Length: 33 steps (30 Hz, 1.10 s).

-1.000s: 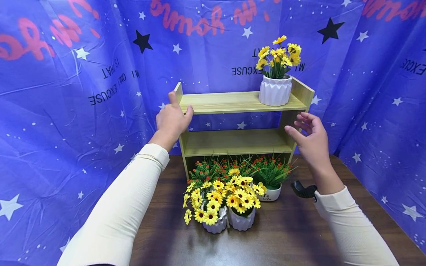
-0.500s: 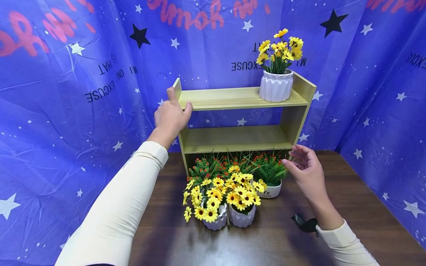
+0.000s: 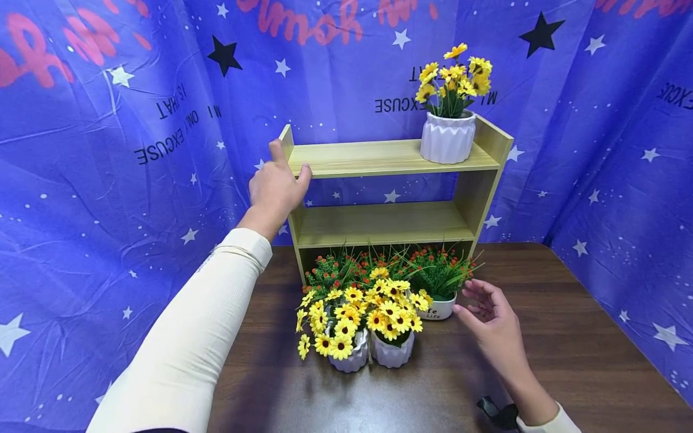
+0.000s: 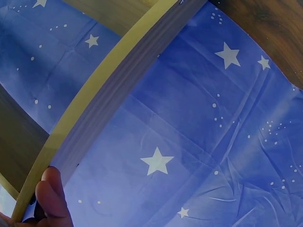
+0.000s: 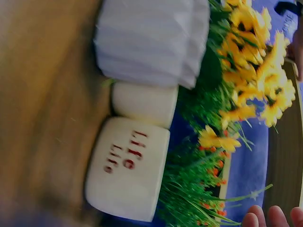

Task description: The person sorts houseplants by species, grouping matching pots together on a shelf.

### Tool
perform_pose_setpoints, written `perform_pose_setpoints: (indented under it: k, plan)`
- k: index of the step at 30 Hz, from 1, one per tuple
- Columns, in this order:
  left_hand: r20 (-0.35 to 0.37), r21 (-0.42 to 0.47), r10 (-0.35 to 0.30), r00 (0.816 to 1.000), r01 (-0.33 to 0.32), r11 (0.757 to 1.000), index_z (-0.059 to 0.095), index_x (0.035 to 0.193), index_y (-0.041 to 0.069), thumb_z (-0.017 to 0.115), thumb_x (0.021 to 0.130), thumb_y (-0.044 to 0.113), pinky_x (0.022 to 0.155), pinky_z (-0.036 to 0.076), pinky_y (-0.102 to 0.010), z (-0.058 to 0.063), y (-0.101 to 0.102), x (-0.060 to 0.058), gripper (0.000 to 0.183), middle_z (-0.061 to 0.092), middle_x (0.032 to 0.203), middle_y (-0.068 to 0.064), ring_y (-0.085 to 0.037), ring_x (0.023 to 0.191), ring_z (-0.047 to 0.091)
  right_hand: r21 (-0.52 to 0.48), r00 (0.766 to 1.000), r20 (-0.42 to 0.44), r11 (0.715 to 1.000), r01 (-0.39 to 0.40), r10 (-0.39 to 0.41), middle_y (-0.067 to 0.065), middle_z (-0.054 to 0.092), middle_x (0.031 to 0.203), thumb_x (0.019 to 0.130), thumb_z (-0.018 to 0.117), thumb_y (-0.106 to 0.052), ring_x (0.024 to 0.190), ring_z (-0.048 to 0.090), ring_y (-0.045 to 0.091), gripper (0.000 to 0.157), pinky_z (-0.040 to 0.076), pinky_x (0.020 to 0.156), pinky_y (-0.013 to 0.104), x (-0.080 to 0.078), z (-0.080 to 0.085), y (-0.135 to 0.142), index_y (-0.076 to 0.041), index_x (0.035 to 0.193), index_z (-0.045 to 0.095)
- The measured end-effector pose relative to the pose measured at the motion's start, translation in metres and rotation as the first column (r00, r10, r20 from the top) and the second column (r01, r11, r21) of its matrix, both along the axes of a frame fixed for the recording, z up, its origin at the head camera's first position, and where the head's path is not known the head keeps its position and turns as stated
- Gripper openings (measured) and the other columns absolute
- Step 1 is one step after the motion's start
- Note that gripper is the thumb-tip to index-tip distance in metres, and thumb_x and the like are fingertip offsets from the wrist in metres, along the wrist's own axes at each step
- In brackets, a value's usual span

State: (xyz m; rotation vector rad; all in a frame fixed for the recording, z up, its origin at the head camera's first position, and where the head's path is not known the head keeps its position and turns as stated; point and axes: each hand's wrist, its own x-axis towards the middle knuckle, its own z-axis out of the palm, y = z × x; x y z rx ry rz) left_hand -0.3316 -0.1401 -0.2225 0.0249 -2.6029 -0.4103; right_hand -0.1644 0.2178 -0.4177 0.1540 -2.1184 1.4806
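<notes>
My left hand (image 3: 274, 186) grips the upper left side of a light wooden shelf (image 3: 368, 157). In the left wrist view its fingers (image 4: 50, 194) curl at the outer face of the side panel (image 4: 102, 80). My right hand (image 3: 495, 322) holds nothing, its fingers loosely bent beside a white "Life" pot (image 3: 440, 310) of green grass and red berries. In the right wrist view that pot's lettered wall faces the camera, with fingertips at the lower right corner. Two ribbed white pots (image 3: 392, 353) of yellow daisies stand in front of the berry plants.
On the shelf's top board, at the right end, stands another white ribbed pot (image 3: 448, 138) with yellow daisies. More berry plants (image 3: 332, 273) crowd the shelf's foot. A brown wooden table (image 3: 574, 319) lies below, with a blue starry curtain (image 3: 135, 240) behind and at both sides.
My right hand has come down from beside the upper shelf to the level of the "Life" pot. My left hand keeps its grip on the shelf; the pots have not moved.
</notes>
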Motion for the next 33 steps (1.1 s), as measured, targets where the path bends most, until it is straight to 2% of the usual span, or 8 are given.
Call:
perform_pose_setpoints:
  k: [4, 7, 12, 18, 22, 24, 28, 33]
  plan:
    - [0.014, -0.006, 0.003, 1.000, -0.003, 1.000, 0.019, 0.132, 0.008, 0.039, 0.096, 0.055, 0.064, 0.050, -0.053, 0.001, 0.000, 0.000, 0.063, 0.061, 0.087, -0.026, -0.045, 0.080, 0.065, 0.033, 0.999, 0.014, 0.999, -0.030, 0.030, 0.006, 0.061, 0.121, 0.082, 0.078, 0.003, 0.107, 0.061, 0.007, 0.054, 0.050, 0.082, 0.018, 0.007, -0.013, -0.005, 0.004, 0.129, 0.053]
    - [0.017, -0.005, 0.005, 1.000, -0.004, 1.000, 0.018, 0.133, 0.008, 0.039, 0.096, 0.055, 0.063, 0.050, -0.053, 0.002, 0.000, -0.001, 0.063, 0.061, 0.087, -0.026, -0.045, 0.080, 0.065, 0.048, 0.997, 0.042, 0.997, -0.067, 0.065, 0.012, 0.062, 0.121, 0.082, 0.079, 0.001, 0.106, 0.062, 0.011, 0.053, 0.051, 0.081, 0.020, 0.008, -0.024, -0.010, 0.005, 0.128, 0.053]
    - [0.022, -0.001, 0.006, 1.000, -0.006, 1.000, 0.019, 0.133, 0.009, 0.039, 0.096, 0.056, 0.065, 0.050, -0.054, 0.002, 0.001, -0.002, 0.064, 0.062, 0.090, -0.026, -0.046, 0.082, 0.065, 0.071, 0.981, 0.155, 0.989, -0.126, 0.114, 0.019, 0.061, 0.123, 0.082, 0.080, -0.005, 0.108, 0.063, 0.028, 0.054, 0.054, 0.079, 0.024, 0.008, -0.040, -0.018, 0.005, 0.128, 0.053]
    - [0.027, 0.001, 0.006, 1.000, -0.006, 1.000, 0.019, 0.133, 0.009, 0.039, 0.096, 0.056, 0.065, 0.050, -0.053, 0.000, 0.001, -0.003, 0.064, 0.062, 0.090, -0.026, -0.046, 0.082, 0.065, 0.038, 0.925, 0.336, 0.979, -0.199, 0.175, 0.020, 0.062, 0.127, 0.083, 0.080, -0.012, 0.112, 0.062, 0.035, 0.056, 0.054, 0.082, 0.033, 0.007, -0.050, -0.033, 0.002, 0.130, 0.053]
    - [0.033, 0.003, 0.005, 0.999, -0.005, 1.000, 0.018, 0.134, 0.009, 0.039, 0.096, 0.056, 0.065, 0.050, -0.053, 0.000, 0.001, -0.003, 0.064, 0.061, 0.088, -0.025, -0.045, 0.081, 0.065, -0.026, 0.886, 0.403, 0.971, -0.238, 0.228, 0.020, 0.062, 0.125, 0.082, 0.082, -0.014, 0.112, 0.063, 0.035, 0.058, 0.054, 0.083, 0.034, 0.008, -0.056, -0.043, 0.001, 0.130, 0.054]
    - [0.031, 0.004, 0.004, 1.000, -0.004, 1.000, 0.018, 0.134, 0.008, 0.039, 0.096, 0.056, 0.065, 0.050, -0.053, 0.000, 0.001, -0.003, 0.064, 0.061, 0.088, -0.026, -0.045, 0.080, 0.065, -0.037, 0.875, 0.422, 0.968, -0.247, 0.239, 0.018, 0.064, 0.121, 0.081, 0.083, -0.014, 0.110, 0.064, 0.033, 0.057, 0.055, 0.083, 0.033, 0.008, -0.059, -0.047, 0.000, 0.129, 0.055]
    - [0.026, 0.004, 0.003, 1.000, -0.003, 1.000, 0.019, 0.134, 0.008, 0.040, 0.095, 0.055, 0.064, 0.050, -0.054, 0.000, 0.001, -0.003, 0.064, 0.061, 0.088, -0.025, -0.045, 0.080, 0.065, -0.003, 0.867, 0.441, 0.966, -0.260, 0.234, 0.014, 0.066, 0.121, 0.079, 0.084, -0.018, 0.110, 0.063, 0.028, 0.061, 0.053, 0.089, 0.038, 0.008, -0.066, -0.054, -0.006, 0.131, 0.056]
    - [0.027, 0.000, 0.007, 1.000, -0.007, 1.000, 0.019, 0.134, 0.008, 0.040, 0.096, 0.055, 0.064, 0.050, -0.053, 0.000, 0.000, -0.002, 0.064, 0.061, 0.088, -0.025, -0.045, 0.080, 0.065, 0.014, 0.874, 0.427, 0.965, -0.263, 0.232, 0.013, 0.064, 0.125, 0.077, 0.086, -0.020, 0.113, 0.060, 0.028, 0.072, 0.045, 0.098, 0.050, 0.006, -0.071, -0.059, -0.006, 0.138, 0.051]
